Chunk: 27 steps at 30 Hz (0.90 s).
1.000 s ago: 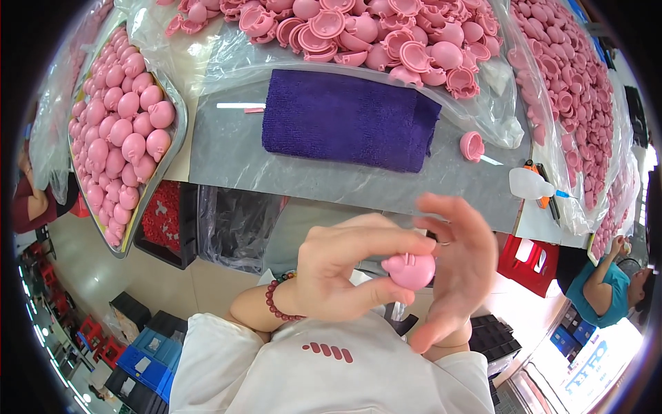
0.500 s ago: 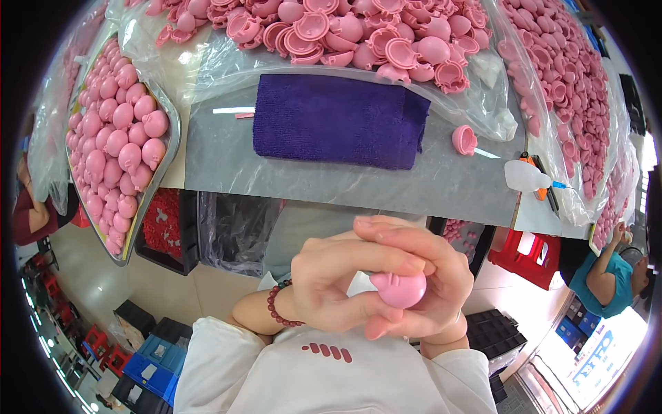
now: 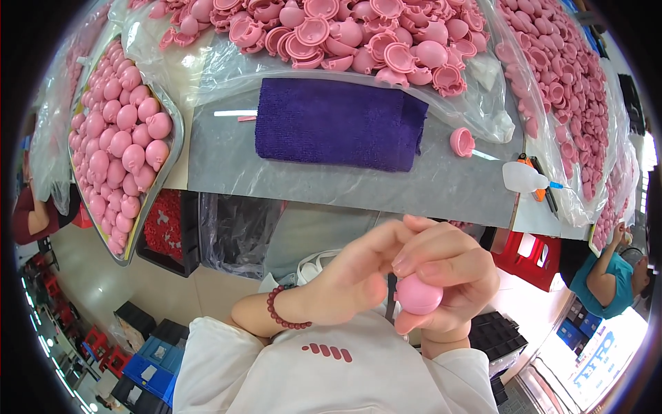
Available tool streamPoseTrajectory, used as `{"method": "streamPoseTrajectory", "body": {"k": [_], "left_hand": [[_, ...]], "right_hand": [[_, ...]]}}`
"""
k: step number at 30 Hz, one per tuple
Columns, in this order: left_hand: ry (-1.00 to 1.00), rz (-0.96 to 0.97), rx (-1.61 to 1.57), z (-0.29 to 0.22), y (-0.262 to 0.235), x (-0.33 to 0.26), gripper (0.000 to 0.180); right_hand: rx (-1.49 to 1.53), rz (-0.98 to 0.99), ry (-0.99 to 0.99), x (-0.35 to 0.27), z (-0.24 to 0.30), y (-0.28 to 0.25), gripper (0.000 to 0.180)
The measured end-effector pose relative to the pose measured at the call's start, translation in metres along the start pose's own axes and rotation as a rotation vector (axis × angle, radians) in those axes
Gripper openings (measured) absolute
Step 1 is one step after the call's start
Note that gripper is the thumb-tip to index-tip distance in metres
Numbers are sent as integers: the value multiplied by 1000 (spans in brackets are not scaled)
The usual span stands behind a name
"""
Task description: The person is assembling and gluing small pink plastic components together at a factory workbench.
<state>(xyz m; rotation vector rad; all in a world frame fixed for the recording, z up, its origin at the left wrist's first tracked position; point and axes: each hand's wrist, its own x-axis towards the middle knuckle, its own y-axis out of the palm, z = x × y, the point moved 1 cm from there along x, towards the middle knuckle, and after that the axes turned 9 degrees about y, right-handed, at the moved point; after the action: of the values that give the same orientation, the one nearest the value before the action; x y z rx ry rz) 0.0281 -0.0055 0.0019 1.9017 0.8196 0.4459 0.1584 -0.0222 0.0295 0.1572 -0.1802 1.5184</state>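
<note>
Just off the near edge of the worktop [image 3: 296, 185], the right hand [image 3: 452, 272] has a pink ball [image 3: 419, 297] pinched between fingers and thumb, probably to steady it without covering it. Left hand [image 3: 355, 286] is loosely spread just beside it, holding nothing I can see. Further back there's a folded purple towel [image 3: 338, 125], padding maybe? Far side, pink shells [image 3: 345, 34] sit heaped on clear plastic [image 3: 227, 83], likely to keep them clean.

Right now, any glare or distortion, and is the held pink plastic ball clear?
Head view throughout: bright white panel at lower right blown out; clear plastic sheeting glints; silver-rimmed tray looks bowed near the dark border; pink plastic ball in the right hand reads clearly, seam visible.
</note>
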Motion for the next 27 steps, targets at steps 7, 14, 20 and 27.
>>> {"method": "streamPoseTrajectory", "body": {"k": [7,14,20,27], "left_hand": [[751,73,745,2,0,10,91],[1156,102,851,22,14,25,65],[1385,-142,843,30,16,32,61],[1424,-185,907,27,27,28,58]], "right_hand": [[35,25,-22,-6,6,6,40],[173,117,82,-18,11,7,29],[303,-20,76,-14,6,24,28],[418,-2,-22,-13,5,34,32]]}}
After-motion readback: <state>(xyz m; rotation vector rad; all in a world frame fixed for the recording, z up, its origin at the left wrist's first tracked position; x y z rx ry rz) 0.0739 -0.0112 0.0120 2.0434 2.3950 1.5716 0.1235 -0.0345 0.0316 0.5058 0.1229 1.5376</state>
